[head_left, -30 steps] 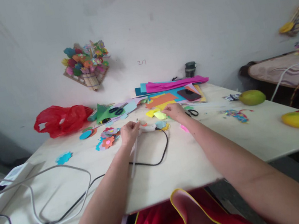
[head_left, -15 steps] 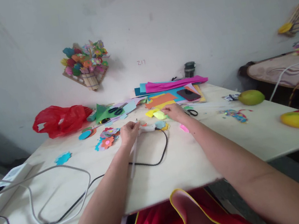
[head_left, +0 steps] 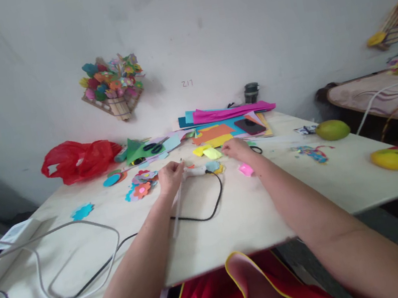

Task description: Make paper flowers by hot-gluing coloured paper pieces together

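Observation:
My left hand [head_left: 172, 178] is closed at the barrel of a white glue gun [head_left: 195, 171], which lies on the table with its handle to the right. A translucent glue stick [head_left: 178, 213] slants from its back towards me. My right hand [head_left: 237, 150] has its fingers curled together just right of a pale yellow paper piece [head_left: 212, 153]; whatever is between them is hidden. Beneath my right wrist lies a pink paper piece [head_left: 246, 170], and behind it a black scissor handle [head_left: 256, 150] shows. Flower-shaped paper cutouts [head_left: 142, 186] lie left of my left hand.
A black cord [head_left: 210, 217] loops across the table towards a white power strip [head_left: 8, 242]. Farther back are a red plastic bag [head_left: 82, 159], dark scissors [head_left: 153, 148], coloured sheets [head_left: 231, 111] and a phone [head_left: 250, 126]. Two mangoes [head_left: 393, 159] sit at the right.
My right hand has moved slightly right, off the pale yellow paper piece. More of the pink piece shows. My left hand stays at the glue gun.

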Motion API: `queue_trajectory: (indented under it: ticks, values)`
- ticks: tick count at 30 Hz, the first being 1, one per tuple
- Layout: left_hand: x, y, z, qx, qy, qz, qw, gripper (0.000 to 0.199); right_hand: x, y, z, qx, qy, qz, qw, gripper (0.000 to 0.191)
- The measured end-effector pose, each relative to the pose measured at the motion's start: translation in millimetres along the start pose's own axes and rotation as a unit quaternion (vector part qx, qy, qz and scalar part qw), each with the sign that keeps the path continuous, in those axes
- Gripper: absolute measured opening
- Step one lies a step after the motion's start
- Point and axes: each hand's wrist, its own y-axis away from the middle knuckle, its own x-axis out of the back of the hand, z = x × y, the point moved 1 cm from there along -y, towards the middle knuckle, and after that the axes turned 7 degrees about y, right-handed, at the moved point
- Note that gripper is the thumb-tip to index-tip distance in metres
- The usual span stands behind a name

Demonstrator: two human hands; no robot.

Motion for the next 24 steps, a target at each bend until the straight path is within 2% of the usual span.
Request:
queue_trajectory:
  ticks: [3,8,12,18,24]
  values:
    - [0.5,1,1,-0.001,0.001,0.001,1.0,0.029,1,-1,4,0.007,-0.021,-0.021,1.0,0.011]
    - [0.8,2,1,0.003,0.003,0.001,1.0,0.028,-2,2,5,-0.007,-0.041,-0.098,0.994,0.027]
    - [1.0,2,3,0.002,0.004,0.0,1.0,0.028,-5,4,4,0.013,0.004,-0.097,0.995,0.009]
    - [1.5,3,4,0.006,0.004,0.0,1.0,0.027,-5,5,2,0.033,0.026,-0.109,0.993,0.017]
    - [2.4,3,7,0.002,-0.03,-0.012,0.999,0.029,4,8,-6,0.019,0.046,-0.161,0.986,0.018]
